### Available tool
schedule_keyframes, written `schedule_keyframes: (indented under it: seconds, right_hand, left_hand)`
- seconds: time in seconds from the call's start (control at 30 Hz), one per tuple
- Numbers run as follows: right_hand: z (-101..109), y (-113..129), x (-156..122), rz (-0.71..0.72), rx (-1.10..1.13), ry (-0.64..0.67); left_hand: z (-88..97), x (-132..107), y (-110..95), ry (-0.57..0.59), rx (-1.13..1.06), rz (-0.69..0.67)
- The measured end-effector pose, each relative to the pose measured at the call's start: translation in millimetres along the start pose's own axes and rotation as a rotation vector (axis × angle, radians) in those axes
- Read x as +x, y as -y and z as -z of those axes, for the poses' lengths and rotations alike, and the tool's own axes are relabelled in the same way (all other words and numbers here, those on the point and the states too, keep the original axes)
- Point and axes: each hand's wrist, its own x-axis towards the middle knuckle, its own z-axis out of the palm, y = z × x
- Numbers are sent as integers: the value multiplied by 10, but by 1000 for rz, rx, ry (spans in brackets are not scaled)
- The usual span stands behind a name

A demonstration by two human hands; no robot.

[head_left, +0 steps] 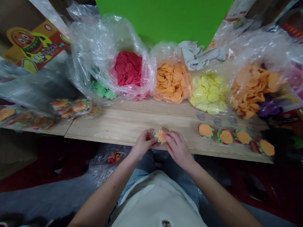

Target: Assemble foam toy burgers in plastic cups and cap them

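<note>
Near the front edge of the wooden table (126, 120), both my hands hold one small toy burger (161, 135) with an orange top and a green frilled layer. It seems to sit in a clear wrapper. My left hand (144, 143) grips its left side, fingers closed around it. From the right, my right hand (178, 147) presses its fingertips on the burger's top and edge. To the right stand several more toy burgers (224, 136) in a loose row. Small clear round pieces (217, 121) lie just behind them.
Plastic bags along the back hold red pieces (128, 68), orange discs (171, 81), yellow pieces (209, 89), green pieces (103, 90) and more orange pieces (253, 86). Wrapped burgers (80, 106) are piled at left, before a printed carton (35, 46). A green panel (160, 17) rises behind.
</note>
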Motion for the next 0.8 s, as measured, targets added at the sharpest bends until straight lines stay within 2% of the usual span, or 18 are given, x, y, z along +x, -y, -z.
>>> schedule_keyframes:
  seconds: [0.2,0.27,0.33,0.43,0.5,0.57,0.6,0.67,0.73,0.8]
  right_hand:
    - [-123,-65,-184,59,-122,67]
    - [-149,-44,-221,70,-150,107]
    - [-146,7,-236,67,-151,116]
    - [-64,94,-227,38,-67,96]
    - [26,118,-200,-64,33,33]
    - [107,102,-164,-277,154,-20]
    - [135,86,-149,-389,234,12]
    - [157,59,-144,-539,451,241]
    - [142,66,-188,-558,662,554]
    - [111,113,-278,-520,751,733]
  left_hand:
    - [32,-18,-72,47,-194,157]
    - [10,-9,-50,23,-175,123]
    - [-29,-2,-21,-19,-99,31]
    - [-55,-14,-10,-64,-20,-78]
    - [-16,-60,-31,-23,10,-76]
    - [64,-147,-59,74,79,-29]
    - [110,-203,-68,133,123,3]
    - [197,-331,-61,237,210,55]
    - [260,-461,-16,330,285,91]
    - [287,-580,58,376,354,112]
